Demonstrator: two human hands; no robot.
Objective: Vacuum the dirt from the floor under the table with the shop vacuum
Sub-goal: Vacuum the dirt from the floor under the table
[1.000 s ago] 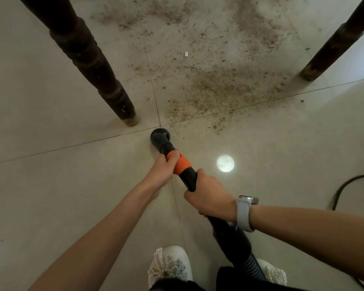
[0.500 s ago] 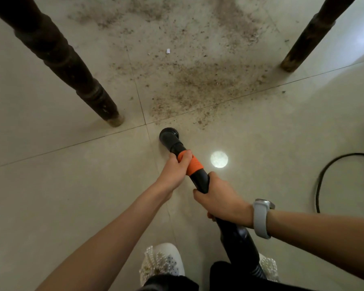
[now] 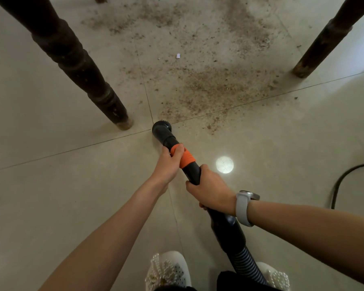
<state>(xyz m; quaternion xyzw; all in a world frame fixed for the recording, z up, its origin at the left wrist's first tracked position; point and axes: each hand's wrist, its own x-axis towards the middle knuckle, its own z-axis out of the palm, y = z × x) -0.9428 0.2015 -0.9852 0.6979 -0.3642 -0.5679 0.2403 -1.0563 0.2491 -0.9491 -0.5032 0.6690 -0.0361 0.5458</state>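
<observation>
Brown dirt (image 3: 210, 89) is scattered over the pale tiled floor between two dark table legs. A black vacuum wand with an orange band (image 3: 184, 158) points forward, and its round brush nozzle (image 3: 161, 128) sits on the tile joint at the near edge of the dirt. My left hand (image 3: 169, 164) grips the wand at the orange band. My right hand (image 3: 211, 191), with a white watch on the wrist, grips the wand just behind it. A ribbed hose (image 3: 247, 265) runs back from the wand toward my feet.
A turned dark table leg (image 3: 88, 80) stands just left of the nozzle; another leg (image 3: 322, 42) stands at the right. A small white scrap (image 3: 178, 56) lies in the dirt. A black cable (image 3: 340, 181) curves on the floor at right. My white beaded shoes (image 3: 168, 271) are below.
The nozzle has slid forward along the floor to the tile joint at the dirt's near edge. Both hands keep the same grip.
</observation>
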